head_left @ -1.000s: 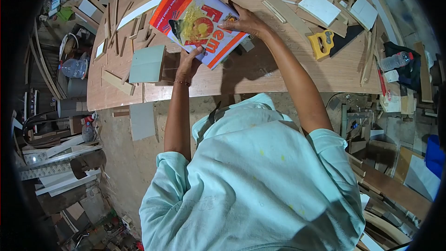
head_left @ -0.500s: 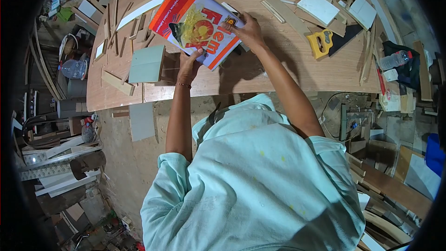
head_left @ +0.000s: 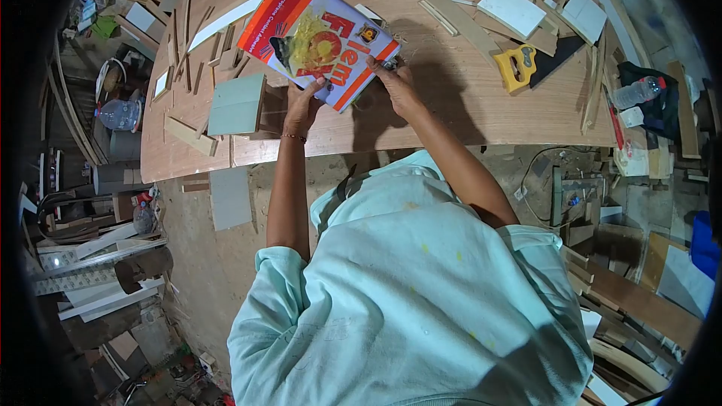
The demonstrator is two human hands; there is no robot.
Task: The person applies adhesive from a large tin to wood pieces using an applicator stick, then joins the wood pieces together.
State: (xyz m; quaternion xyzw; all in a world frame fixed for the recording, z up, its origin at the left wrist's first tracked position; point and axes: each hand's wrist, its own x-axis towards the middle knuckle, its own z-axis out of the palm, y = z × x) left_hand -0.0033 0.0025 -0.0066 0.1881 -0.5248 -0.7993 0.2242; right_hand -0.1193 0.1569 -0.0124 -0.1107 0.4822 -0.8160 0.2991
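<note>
Tilted in front of me is a red, white and orange can of contact adhesive [head_left: 320, 41], its printed face turned up toward the camera and streaked with yellow glue. My left hand [head_left: 304, 105] grips its lower left edge, thumb on the front and fingers hidden beneath. At the lower right corner, my right hand [head_left: 396, 86] holds the can too, with the thumb along its face and the other fingers mostly hidden behind. A pale green board block [head_left: 236, 105] sits on the table just left of my left hand.
The wooden table [head_left: 301, 146] carries several wood strips, white board pieces [head_left: 511, 11] and a handsaw with a yellow handle [head_left: 515, 68]. A plastic bottle [head_left: 639, 92] lies at the right. Offcuts crowd the floor on both sides.
My right hand has slid down from the can's front face to its lower right corner, uncovering more of the label. The can has shifted very slightly left.
</note>
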